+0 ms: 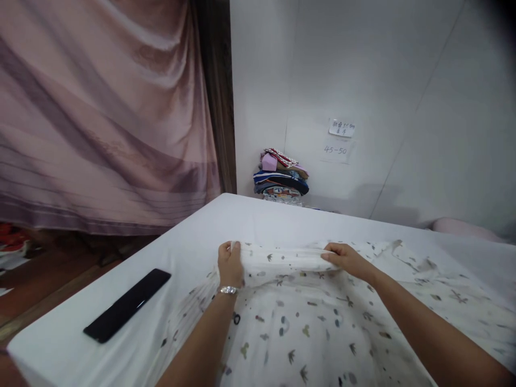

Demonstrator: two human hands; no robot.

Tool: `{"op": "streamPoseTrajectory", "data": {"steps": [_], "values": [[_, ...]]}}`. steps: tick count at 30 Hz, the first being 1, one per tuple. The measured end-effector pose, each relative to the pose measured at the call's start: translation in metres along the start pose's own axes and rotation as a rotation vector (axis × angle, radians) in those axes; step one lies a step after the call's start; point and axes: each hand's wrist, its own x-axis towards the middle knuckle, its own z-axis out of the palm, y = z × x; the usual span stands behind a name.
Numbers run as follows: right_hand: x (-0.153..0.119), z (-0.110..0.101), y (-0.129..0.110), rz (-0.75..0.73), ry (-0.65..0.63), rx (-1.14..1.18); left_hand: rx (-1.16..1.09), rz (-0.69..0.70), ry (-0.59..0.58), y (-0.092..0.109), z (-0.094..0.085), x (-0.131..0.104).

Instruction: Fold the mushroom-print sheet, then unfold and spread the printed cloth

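Note:
A thin white fabric [278, 328] with a small printed pattern spreads over the near part of the table and out to the right. My left hand [231, 265] is closed on one end of a stretched, gathered band of this fabric, thumb on top. At the band's other end, my right hand [342, 259] pinches it between thumb and fingers. Between both hands the band runs nearly straight, slightly raised. Below it the cloth hangs toward me in loose folds. Whether the piece is a garment or a sheet I cannot tell.
The white table [226, 215] has a black flat case-like object [128, 305] at its left. Beyond the far edge stands a stack of folded clothes [281, 174] by the wall. Handwritten paper notes [337, 150] are stuck there. A pink curtain [108, 107] hangs left.

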Motion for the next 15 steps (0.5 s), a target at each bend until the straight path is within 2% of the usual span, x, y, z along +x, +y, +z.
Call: {"op": "streamPoseTrajectory", "data": {"steps": [3,6,9,12,15], "values": [[-0.016,-0.001,0.002,0.065,-0.043,-0.035,0.086,0.022,-0.102,0.001,0.000,-0.004],[-0.030,0.003,0.008,0.116,-0.231,-0.153,0.274,0.114,-0.210,0.005,-0.003,-0.009],[-0.034,0.011,0.009,0.135,-0.398,-0.218,0.333,0.190,-0.277,0.011,-0.006,-0.015],[-0.024,0.027,0.000,0.122,-0.384,-0.240,0.275,0.197,-0.290,0.018,-0.009,-0.020],[-0.007,0.054,-0.019,0.023,-0.246,-0.264,0.227,0.198,-0.279,0.023,-0.012,-0.026]]}}
